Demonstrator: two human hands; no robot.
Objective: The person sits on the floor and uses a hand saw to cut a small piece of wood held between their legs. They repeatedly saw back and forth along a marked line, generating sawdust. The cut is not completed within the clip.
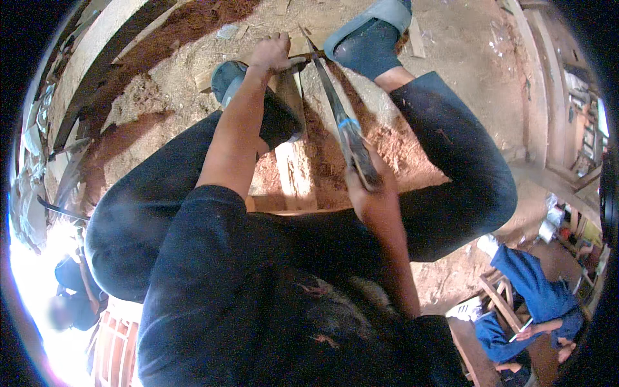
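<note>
The right hand (371, 193) is closed around the handle of a long blade (332, 97) — its tip reaches the far end of a plank (293, 161) lying on the dirt floor (451, 39) between the feet. The left hand (274, 53) presses down on that far end, fingers curled over the wood just beside the blade tip. Two blue sandals (371, 32) flank the plank. The plank's near end is hidden under the knees — what the tip cuts is hard to make out.
</note>
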